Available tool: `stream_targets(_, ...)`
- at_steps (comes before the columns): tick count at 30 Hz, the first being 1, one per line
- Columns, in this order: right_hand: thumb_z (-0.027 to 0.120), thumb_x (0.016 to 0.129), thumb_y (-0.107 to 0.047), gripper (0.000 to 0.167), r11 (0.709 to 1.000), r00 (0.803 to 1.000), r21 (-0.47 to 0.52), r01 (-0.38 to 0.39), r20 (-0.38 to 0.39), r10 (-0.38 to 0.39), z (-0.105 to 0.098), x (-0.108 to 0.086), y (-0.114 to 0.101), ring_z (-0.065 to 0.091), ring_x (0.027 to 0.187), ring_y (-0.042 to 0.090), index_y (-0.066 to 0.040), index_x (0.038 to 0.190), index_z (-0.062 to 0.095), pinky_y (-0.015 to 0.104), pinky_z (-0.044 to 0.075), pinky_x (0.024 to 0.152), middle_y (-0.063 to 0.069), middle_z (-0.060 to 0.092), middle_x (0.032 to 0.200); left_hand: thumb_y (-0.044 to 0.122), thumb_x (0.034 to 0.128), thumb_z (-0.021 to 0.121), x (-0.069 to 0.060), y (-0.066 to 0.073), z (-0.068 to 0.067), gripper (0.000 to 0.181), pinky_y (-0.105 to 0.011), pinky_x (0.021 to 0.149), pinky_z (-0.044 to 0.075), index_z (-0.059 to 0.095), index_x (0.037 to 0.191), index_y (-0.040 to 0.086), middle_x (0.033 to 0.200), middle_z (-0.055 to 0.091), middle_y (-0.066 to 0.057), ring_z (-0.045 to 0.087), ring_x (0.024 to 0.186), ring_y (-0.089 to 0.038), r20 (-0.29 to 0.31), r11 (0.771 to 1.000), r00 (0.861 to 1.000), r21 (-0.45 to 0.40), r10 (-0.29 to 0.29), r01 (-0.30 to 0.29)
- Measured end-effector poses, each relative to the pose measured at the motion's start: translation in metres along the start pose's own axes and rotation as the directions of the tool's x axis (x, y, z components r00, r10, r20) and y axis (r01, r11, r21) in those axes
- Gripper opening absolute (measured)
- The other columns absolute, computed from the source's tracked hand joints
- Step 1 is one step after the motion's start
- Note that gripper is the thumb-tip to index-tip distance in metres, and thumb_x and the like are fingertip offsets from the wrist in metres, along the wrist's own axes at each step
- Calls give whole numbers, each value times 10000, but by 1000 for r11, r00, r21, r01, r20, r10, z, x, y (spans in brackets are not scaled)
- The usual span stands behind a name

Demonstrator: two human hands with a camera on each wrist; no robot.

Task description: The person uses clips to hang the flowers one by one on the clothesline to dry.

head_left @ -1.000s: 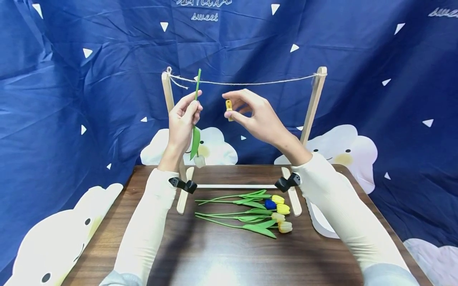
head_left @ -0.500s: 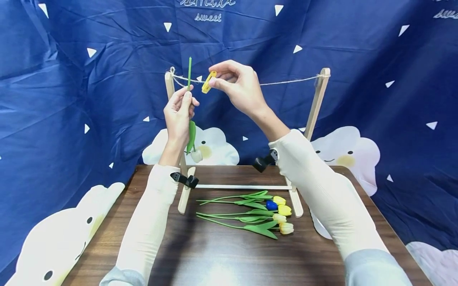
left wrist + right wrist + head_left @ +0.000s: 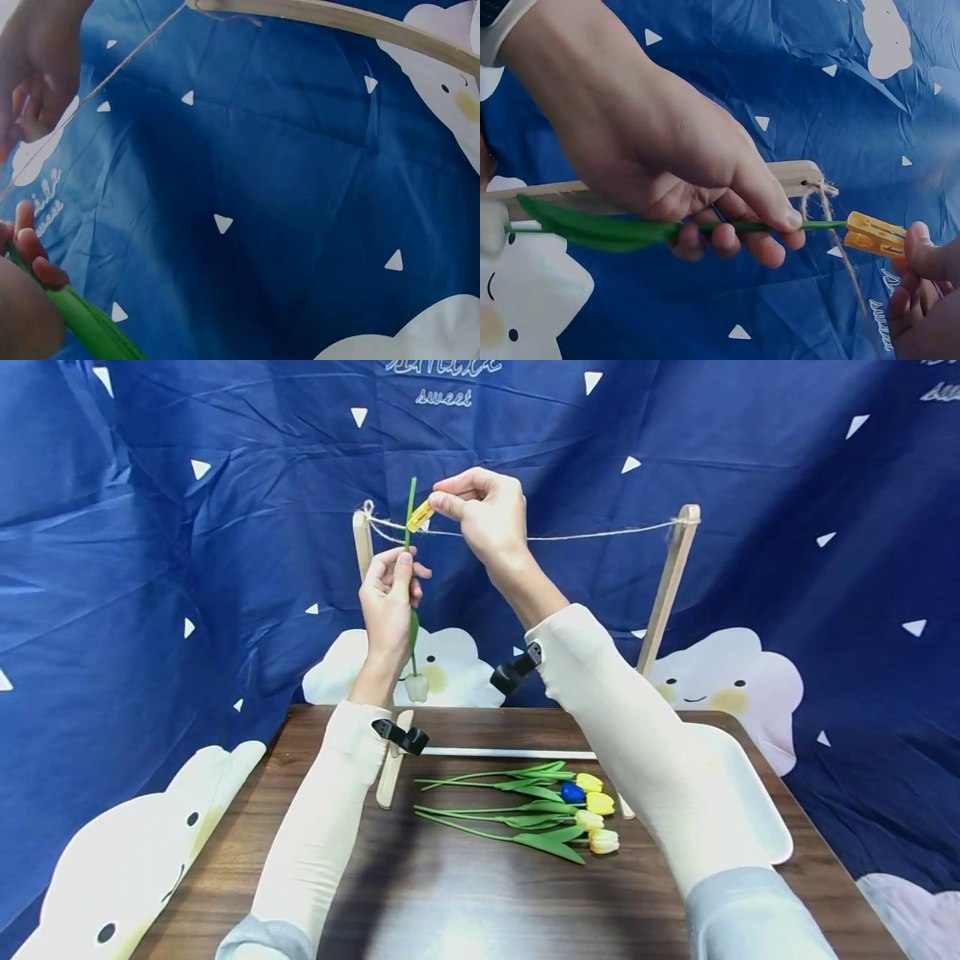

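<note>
My left hand [image 3: 388, 602] pinches the green stem of a white tulip [image 3: 417, 688], which hangs bloom down with its stem end pointing up. Between the thumb and fingers of my right hand [image 3: 493, 518] is a yellow clothespin [image 3: 875, 235]. Its tip meets the upper stem in the right wrist view; whether it grips the stem or the twine I cannot tell. The twine [image 3: 600, 533] runs between two wooden posts, passing close to the stem near the left post [image 3: 362, 539]. In the left wrist view, a green leaf [image 3: 90, 322] shows below the left fingers.
Several tulips [image 3: 525, 808], yellow, blue and cream, lie on the brown wooden table [image 3: 465, 902] under the frame. A white tray [image 3: 768, 814] stands at the right, partly behind the right sleeve. The right post [image 3: 667, 589] rises behind the right arm. Blue cloth [image 3: 570, 443] hangs behind.
My right hand has moved left and up, bringing the clothespin to the upper stem. My left hand has raised the tulip slightly, its stem now near the left part of the twine.
</note>
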State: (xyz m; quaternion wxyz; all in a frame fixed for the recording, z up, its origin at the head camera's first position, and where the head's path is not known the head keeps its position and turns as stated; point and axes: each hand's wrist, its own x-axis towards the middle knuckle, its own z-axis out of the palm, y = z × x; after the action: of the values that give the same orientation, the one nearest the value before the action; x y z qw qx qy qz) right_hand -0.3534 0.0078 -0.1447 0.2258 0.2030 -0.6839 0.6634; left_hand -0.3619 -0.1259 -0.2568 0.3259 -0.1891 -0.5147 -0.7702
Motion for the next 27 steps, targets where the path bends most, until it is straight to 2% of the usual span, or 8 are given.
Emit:
stream_targets(3,850,893,-34,97,999,999,17,-36,-8,36,4,1,2,738,784,105,14,970,818,219,586,808,-33,752,753,133,1103,586,-1,-1,3,79,-173,543,387,662,1097,112,769,699,56,507,592,-67,-25,1000,1000,-1,-13,13)
stream_targets(7,855,895,-59,97,998,998,9,-66,-8,66,9,0,7,623,620,99,-8,973,829,194,478,579,1,772,785,166,1103,595,-1,-2,5,75,-181,558,401,664,1114,140,793,673,53,515,606,-68,-60,999,997,3,-43,44)
stream_targets(10,859,896,-76,92,997,997,-4,-79,-3,79,11,0,9,541,553,118,-30,972,835,217,377,460,-11,772,784,189,1103,596,-1,-3,5,84,-181,570,402,672,1123,159,815,652,49,504,621,-75,-75,998,995,1,-70,70)
stream_targets(14,866,892,-86,104,995,995,-8,-99,13,99,12,-1,11,572,569,120,-39,980,838,220,391,425,-26,763,767,211,1101,603,-1,-5,4,102,-167,583,405,684,1135,158,844,636,33,494,635,-78,-78,995,992,-12,-96,95)
stream_targets(18,853,914,-113,159,993,991,-12,-117,70,118,10,-2,12,584,567,121,-45,1056,830,225,421,418,-17,762,792,217,1097,612,0,-6,4,108,-158,578,411,694,1123,152,845,640,38,503,630,-60,-90,995,991,-19,-103,101)
stream_targets(22,827,943,-139,208,993,983,-2,-121,136,120,7,-3,14,589,519,129,-50,1130,802,234,459,414,32,796,909,202,1094,615,0,-5,4,120,-155,571,413,710,1095,129,815,644,47,506,628,-58,-99,993,989,-37,-112,109)
stream_targets(27,799,970,-176,269,994,981,24,-102,170,97,3,-5,12,628,505,141,-50,1205,764,264,519,447,94,809,1099,170,1098,606,1,-3,3,116,-157,584,422,708,1074,120,816,648,39,513,646,-60,-98,992,987,-49,-124,120)
